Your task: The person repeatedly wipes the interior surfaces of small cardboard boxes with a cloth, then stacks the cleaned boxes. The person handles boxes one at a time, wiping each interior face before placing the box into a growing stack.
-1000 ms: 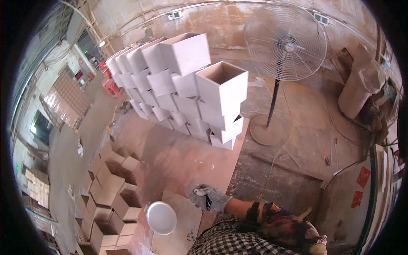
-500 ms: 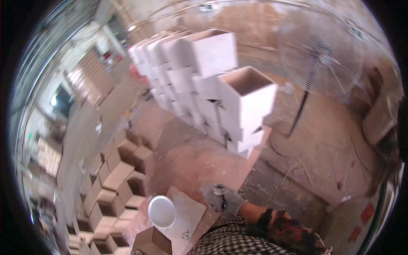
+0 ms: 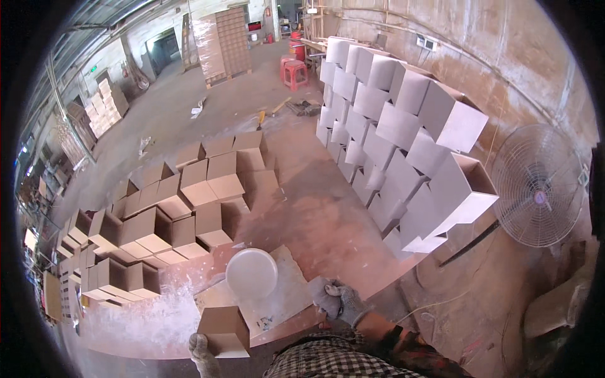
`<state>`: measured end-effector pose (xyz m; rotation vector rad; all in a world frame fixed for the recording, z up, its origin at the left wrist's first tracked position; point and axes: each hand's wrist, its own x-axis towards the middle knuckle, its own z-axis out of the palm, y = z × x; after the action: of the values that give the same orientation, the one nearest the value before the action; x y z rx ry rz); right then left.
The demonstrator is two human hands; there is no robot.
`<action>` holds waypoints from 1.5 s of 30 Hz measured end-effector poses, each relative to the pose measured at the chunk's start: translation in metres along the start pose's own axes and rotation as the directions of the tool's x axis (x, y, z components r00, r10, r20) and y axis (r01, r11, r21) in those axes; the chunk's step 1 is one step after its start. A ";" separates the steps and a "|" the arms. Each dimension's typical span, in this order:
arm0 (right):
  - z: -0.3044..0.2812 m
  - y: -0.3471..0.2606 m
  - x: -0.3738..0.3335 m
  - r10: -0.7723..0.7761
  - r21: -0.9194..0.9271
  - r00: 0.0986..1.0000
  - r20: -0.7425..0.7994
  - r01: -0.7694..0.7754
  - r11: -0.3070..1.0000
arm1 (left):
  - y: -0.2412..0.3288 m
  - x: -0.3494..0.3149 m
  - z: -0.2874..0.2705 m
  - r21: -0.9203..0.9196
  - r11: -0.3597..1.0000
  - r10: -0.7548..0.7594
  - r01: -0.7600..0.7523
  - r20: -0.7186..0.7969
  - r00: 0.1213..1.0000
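My left hand (image 3: pixel 201 353), in a pale glove, grips the near left edge of a bare brown box (image 3: pixel 222 329) low in the view. My right hand (image 3: pixel 350 305), in a grey knitted glove, is closed around a grey, soft-looking piece like a pad or cloth (image 3: pixel 321 297); its exact kind is unclear. Between and beyond the hands, a round white tub (image 3: pixel 251 274) stands on a paint-marked flat sheet (image 3: pixel 287 286). I cannot tell what is inside the tub.
Brown boxes (image 3: pixel 217 173) sit in stacked rows at left. White-coated boxes (image 3: pixel 397 129) form a tall staggered wall at right. A large fan (image 3: pixel 537 189) stands beyond it. Farther off are red stools (image 3: pixel 294 74) and a wrapped pallet stack (image 3: pixel 227 47).
The view has swung left, so the stacks shift rightward in it. The brown box is now higher in view, with my left hand showing on it. My right hand still holds the grey piece.
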<state>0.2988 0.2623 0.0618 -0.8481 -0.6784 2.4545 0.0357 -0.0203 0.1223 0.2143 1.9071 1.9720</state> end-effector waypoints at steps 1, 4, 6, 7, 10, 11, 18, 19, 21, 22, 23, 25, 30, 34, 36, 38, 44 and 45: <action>0.011 -0.001 -0.002 0.001 -0.015 1.000 -0.002 -0.001 1.000 | 0.000 0.001 -0.003 0.040 0.998 0.047 -0.047 -0.008 0.999; 0.045 0.001 -0.007 0.034 -0.046 0.998 -0.048 -0.036 0.998 | -0.024 0.025 -0.039 -0.048 0.997 0.060 -0.054 0.142 0.988; 0.048 0.016 -0.002 -0.010 -0.025 1.000 -0.028 0.009 1.000 | -0.048 0.044 -0.048 -0.117 0.989 0.117 -0.093 0.215 0.969; 0.054 0.020 -0.002 -0.009 -0.034 0.999 -0.034 0.008 0.999 | -0.058 0.052 -0.049 -0.103 0.984 0.162 -0.145 0.186 0.969; 0.075 0.029 -0.012 -0.023 -0.043 0.999 -0.022 0.022 0.999 | -0.074 0.057 -0.065 -0.112 0.984 0.161 -0.141 0.196 0.967; 0.086 0.026 -0.021 0.027 -0.030 0.999 -0.019 -0.028 0.999 | -0.072 0.056 -0.068 -0.135 0.986 0.124 -0.094 0.236 0.964; 0.072 0.053 -0.014 0.072 -0.102 0.996 0.051 -0.066 0.993 | -0.106 0.065 -0.119 -0.025 0.998 0.055 -0.049 0.337 0.940; 0.073 0.056 -0.014 0.056 -0.103 0.998 -0.007 -0.057 0.993 | -0.106 0.065 -0.118 -0.040 0.998 0.058 -0.047 0.338 0.940; 0.077 0.064 -0.012 0.082 -0.124 0.997 -0.006 -0.082 0.989 | -0.103 0.057 -0.121 -0.021 0.999 -0.024 0.031 0.284 0.959; 0.076 0.066 -0.014 0.101 -0.135 0.995 -0.023 -0.104 0.985 | -0.065 0.047 -0.104 -0.013 0.998 -0.047 0.056 0.370 0.928; 0.080 0.069 -0.014 0.103 -0.144 0.994 -0.023 -0.105 0.984 | -0.053 0.046 -0.099 -0.021 0.998 -0.047 0.058 0.366 0.930; 0.086 0.077 -0.015 0.107 -0.128 0.990 -0.087 -0.118 0.985 | -0.046 0.044 -0.097 -0.016 0.998 -0.037 0.052 0.507 0.861; 0.096 0.082 -0.018 0.103 -0.153 0.989 -0.102 -0.118 0.981 | -0.073 0.051 -0.100 -0.090 0.990 -0.038 0.104 0.546 0.837; 0.105 0.086 -0.018 0.118 -0.123 0.991 -0.070 -0.126 0.984 | -0.111 0.072 -0.089 -0.145 0.984 0.156 -0.101 0.445 0.882; 0.105 0.088 -0.015 0.129 -0.121 0.987 -0.094 -0.140 0.983 | -0.104 0.071 -0.086 -0.168 0.964 0.259 -0.207 0.408 0.875; 0.109 0.088 -0.015 0.133 -0.121 0.984 -0.120 -0.148 0.982 | -0.156 0.091 -0.099 -0.120 0.959 0.283 -0.256 0.389 0.877; 0.123 0.088 -0.024 0.097 -0.117 0.979 -0.181 -0.119 0.986 | -0.109 0.073 -0.078 -0.315 0.948 0.154 -0.054 0.303 0.941; 0.116 0.091 -0.023 0.075 -0.141 0.982 -0.171 -0.100 0.985 | -0.111 0.072 -0.080 -0.347 0.938 0.142 -0.015 0.344 0.928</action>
<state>0.2154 0.1447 0.0991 -1.1487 -0.7852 2.3985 -0.0416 -0.0673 -0.0034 0.5275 1.3225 2.1000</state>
